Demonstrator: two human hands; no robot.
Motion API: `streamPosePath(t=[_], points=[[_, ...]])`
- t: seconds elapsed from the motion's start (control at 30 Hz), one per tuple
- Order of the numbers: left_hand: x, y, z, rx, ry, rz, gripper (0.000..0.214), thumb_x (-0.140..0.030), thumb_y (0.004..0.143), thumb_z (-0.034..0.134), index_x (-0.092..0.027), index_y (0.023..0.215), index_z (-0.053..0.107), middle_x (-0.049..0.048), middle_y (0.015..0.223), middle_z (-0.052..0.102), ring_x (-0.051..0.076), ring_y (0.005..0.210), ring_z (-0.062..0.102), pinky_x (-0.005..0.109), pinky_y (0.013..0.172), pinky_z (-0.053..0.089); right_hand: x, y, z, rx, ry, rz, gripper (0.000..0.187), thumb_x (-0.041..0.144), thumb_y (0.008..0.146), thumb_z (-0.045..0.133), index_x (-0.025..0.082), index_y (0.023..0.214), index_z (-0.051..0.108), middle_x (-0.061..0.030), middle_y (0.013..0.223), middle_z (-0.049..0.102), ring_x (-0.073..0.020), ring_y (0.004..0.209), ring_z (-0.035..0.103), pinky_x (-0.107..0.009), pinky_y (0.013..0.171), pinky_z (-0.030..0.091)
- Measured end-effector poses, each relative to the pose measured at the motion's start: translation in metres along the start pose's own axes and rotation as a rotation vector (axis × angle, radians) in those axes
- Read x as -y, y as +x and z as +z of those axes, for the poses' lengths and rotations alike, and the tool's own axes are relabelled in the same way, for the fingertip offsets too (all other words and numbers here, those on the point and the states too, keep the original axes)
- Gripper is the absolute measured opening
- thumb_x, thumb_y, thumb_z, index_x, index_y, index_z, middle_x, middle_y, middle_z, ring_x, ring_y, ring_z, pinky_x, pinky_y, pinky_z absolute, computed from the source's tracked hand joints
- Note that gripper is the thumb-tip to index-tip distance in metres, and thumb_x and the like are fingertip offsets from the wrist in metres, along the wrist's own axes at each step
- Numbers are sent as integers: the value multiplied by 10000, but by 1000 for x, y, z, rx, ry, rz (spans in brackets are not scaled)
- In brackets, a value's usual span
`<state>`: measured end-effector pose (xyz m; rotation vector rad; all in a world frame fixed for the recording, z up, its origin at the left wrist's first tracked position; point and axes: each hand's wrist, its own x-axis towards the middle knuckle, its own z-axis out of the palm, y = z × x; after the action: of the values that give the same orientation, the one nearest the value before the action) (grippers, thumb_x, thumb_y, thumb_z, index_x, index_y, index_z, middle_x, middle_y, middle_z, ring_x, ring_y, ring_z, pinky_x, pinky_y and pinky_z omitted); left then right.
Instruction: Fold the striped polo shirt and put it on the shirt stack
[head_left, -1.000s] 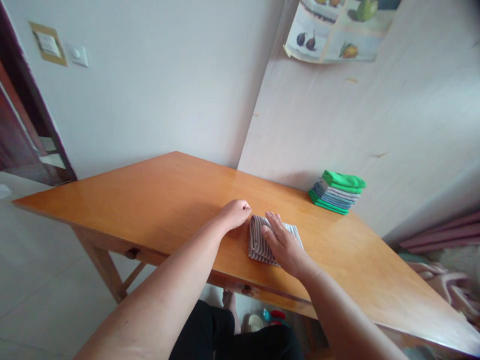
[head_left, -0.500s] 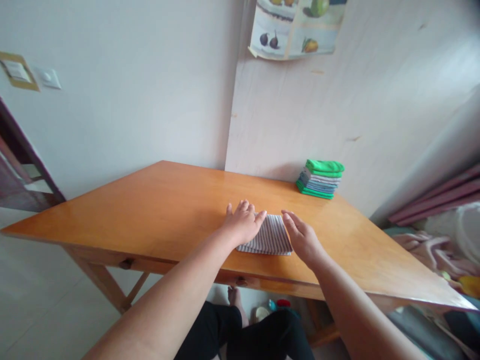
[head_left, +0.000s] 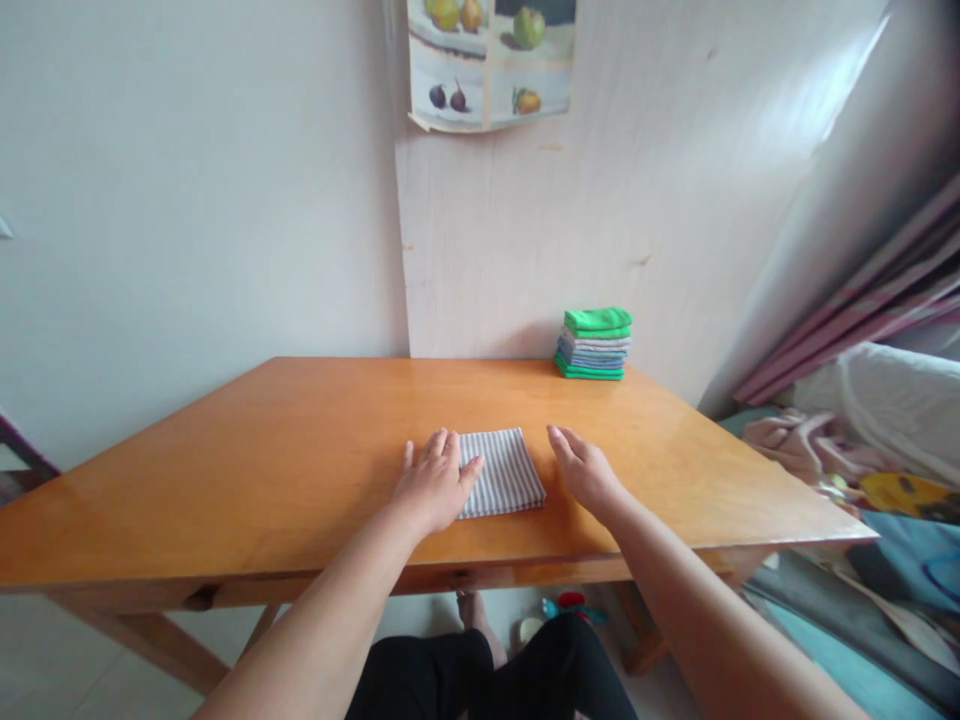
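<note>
A folded grey-and-white striped cloth (head_left: 501, 472) lies flat near the front edge of the wooden table (head_left: 315, 450). My left hand (head_left: 435, 482) rests along its left side, fingers stretched out and thumb over the stripes. To the right of the cloth, a small gap away, is my right hand (head_left: 585, 468); its fingers are extended and nothing is in them. A stack of folded cloths (head_left: 594, 345), green on top and bottom with pale and blue ones between, stands at the table's back right.
A fruit picture (head_left: 491, 65) hangs on the wall behind the table. On the right are a pink curtain (head_left: 847, 310) and a heap of fabrics (head_left: 817, 445). Below the table, several small items, one a red one (head_left: 571, 599), lie on the floor.
The view has swung to the right and levelled. My right hand has drawn away from the cloth's right edge, leaving a wider gap. My left hand stays at its left side.
</note>
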<state>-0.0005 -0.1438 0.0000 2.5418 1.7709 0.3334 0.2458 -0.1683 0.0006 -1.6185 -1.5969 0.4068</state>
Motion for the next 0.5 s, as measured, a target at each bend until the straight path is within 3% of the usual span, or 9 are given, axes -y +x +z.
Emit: streamPosePath(t=[0.17,0.33,0.5], points=[[-1,-2,-3,18,35,-6,835,-670,946,87,-101,1528,273,178,1595,249,296,1494,170,613,1167,100,25,8,10,74,-253,-132,507,470,1013,272,205,1328,569,-117,1457,512,-280,1434,332,-514,1145,265],[-1,-3,-5,-9,59,-7,774,-648,955,128,-156,1527,297,170,1582,295,304,1477,229,623,1164,66,54,10,26,212,-447,-277,613,523,1019,217,174,1493,386,-109,1586,309,-260,1497,146,-553,1185,101],[-1,-4,-1,-22,59,-5,693,-628,960,171,-255,1530,295,141,1570,339,319,1462,263,672,1135,60,50,10,39,337,-526,-254,679,573,1008,182,157,1530,307,-115,1617,204,-279,1503,96,-636,1158,49]])
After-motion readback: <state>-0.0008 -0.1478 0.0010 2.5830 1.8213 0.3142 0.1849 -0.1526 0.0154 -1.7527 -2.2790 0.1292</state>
